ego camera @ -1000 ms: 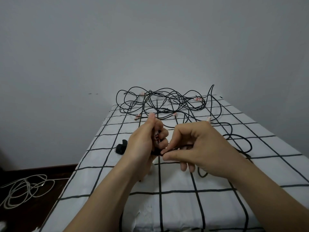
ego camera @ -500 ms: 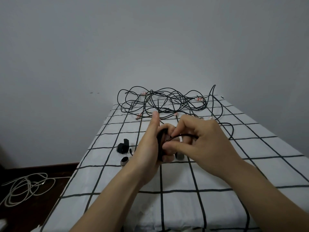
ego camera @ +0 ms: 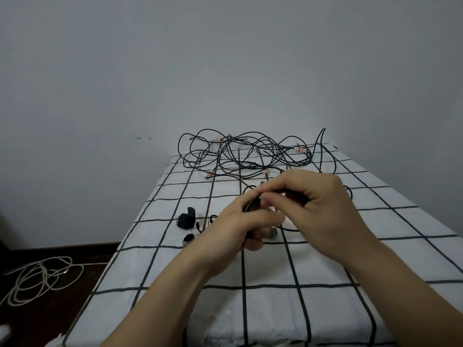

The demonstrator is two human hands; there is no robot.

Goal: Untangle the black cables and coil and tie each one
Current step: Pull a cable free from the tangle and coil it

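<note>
Black cable (ego camera: 251,203) is what I am gripping in my left hand (ego camera: 238,224) and pinching with my right hand (ego camera: 318,204) above the checked tabletop (ego camera: 275,266).

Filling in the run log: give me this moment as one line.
left hand: grips thin black cable | right hand: pinches same cable | black cable tangle: far end of grid-patterned white cloth
</note>
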